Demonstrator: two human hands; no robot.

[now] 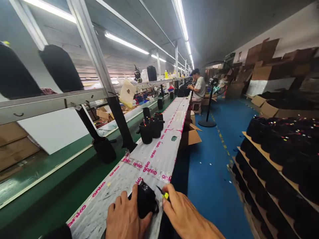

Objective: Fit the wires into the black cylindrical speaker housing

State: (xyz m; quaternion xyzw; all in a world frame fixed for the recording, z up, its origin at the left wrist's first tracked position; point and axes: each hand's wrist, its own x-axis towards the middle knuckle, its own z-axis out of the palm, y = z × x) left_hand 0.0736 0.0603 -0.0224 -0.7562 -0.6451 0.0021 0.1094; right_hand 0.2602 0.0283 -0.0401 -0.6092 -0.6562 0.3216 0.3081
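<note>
Though two hands (126, 214), one tool (165, 195), one workpiece (145, 201)

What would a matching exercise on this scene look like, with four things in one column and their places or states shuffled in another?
Column one:
1. Left hand
2. Yellow-and-black tool
3. Standing fan
4. White bench covering

Column two:
A. Standing on the blue floor
B. Printed with pink lettering
C. Holding a black item over the bench
D. In the right hand's grip

Right pairs: 1-C, 2-D, 3-A, 4-B.
</note>
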